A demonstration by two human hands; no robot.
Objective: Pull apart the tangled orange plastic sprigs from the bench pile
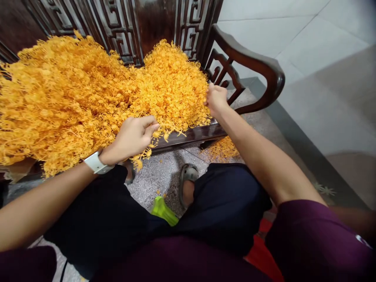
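A big heap of yellow-orange plastic sprigs with thin, spidery tips covers the seat of a dark wooden bench. Its right part rises in a second mound against the carved backrest. My left hand, below a pale wristband, pinches a yellow-orange sprig at the heap's front edge, thumb against fingers. At the mound's right side, beside the armrest, my right hand is closed with curled fingers. Whatever it may hold is hidden by the hand.
A curved wooden armrest stands close to my right forearm. The bench's front edge runs below the heap. More sprigs lie on the speckled floor. Between my legs are a bright green object and a grey clog on my foot.
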